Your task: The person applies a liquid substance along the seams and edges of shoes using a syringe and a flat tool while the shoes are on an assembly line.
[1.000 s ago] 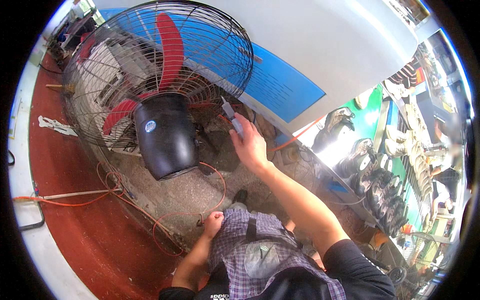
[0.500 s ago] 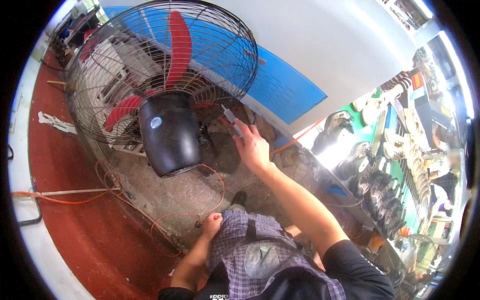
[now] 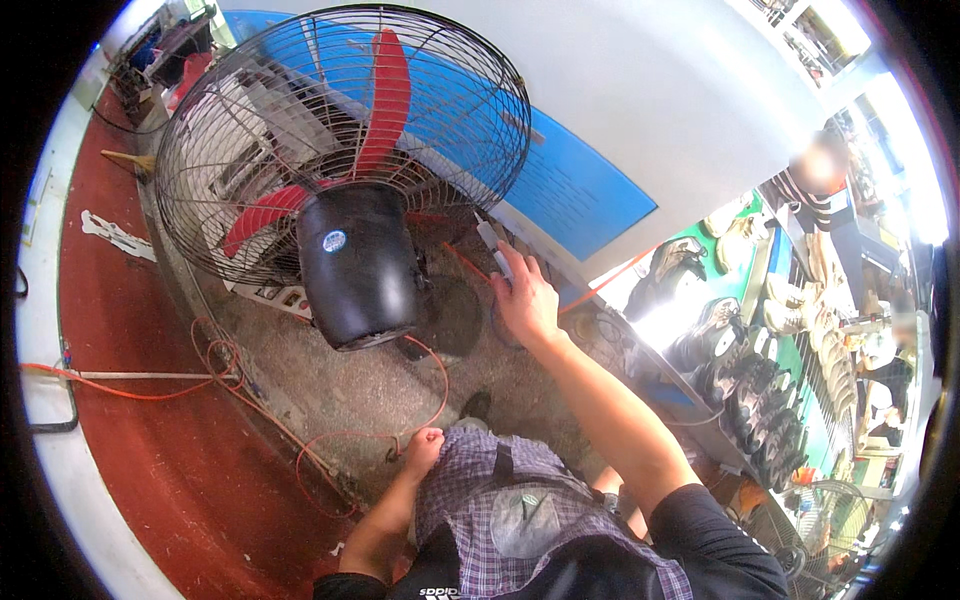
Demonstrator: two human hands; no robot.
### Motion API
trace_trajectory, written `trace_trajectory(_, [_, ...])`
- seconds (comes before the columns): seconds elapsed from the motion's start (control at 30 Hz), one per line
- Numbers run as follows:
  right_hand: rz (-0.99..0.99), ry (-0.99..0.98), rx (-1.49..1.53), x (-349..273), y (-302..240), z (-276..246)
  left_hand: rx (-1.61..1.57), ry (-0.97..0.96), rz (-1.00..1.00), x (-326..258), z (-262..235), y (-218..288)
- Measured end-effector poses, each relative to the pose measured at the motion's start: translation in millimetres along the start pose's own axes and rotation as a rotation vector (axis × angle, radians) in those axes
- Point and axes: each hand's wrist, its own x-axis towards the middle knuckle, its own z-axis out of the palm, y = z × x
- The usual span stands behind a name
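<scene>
My right hand [image 3: 527,300] reaches forward, its fingers closed around a slim white pen-like tool [image 3: 489,238] with a thin pointed tip. The tool points away from me, toward the big floor fan. That fan has a black motor housing [image 3: 358,265], red blades [image 3: 387,100] and a dark wire guard. Low at my left side, my left hand [image 3: 425,450] is curled closed beside the checked apron [image 3: 470,480]; what it holds, if anything, is hidden.
An orange cord [image 3: 443,375] trails from the fan across the concrete floor. A white and blue panel [image 3: 580,190] stands ahead. On the right, several shoes [image 3: 715,335] sit on a green conveyor [image 3: 735,265]. A person in a striped top [image 3: 815,205] is beyond. A second fan [image 3: 825,520] stands lower right.
The view has shifted, so the fan sits a little farther right in it. My right hand, still with the tool, also appears slightly farther right. More of the striped-top person shows.
</scene>
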Motion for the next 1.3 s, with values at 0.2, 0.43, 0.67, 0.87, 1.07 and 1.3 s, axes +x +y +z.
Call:
trace_trajectory(0.2, [-0.282,0.169,0.065,8,26,0,-0.008,-0.018,-0.019,11,-1,-4])
trace_trajectory(0.43, [0.064,-0.312,0.866,-75,33,-108,-0.045,-0.147,0.105,25,9,56])
trace_trajectory(0.67, [0.158,-0.293,1.225,-169,70,-146,-0.334,-0.493,0.275,-25,61,296])
trace_trajectory(0.87, [0.159,-0.210,1.246,-217,81,-163,-0.550,-0.687,0.475,-84,73,410])
trace_trajectory(1.07, [0.167,-0.051,1.082,-236,64,-180,-0.518,-0.659,0.531,-93,74,432])
trace_trajectory(1.3, [-0.120,0.085,0.433,-206,53,-178,-0.529,-0.659,0.390,-88,66,402])
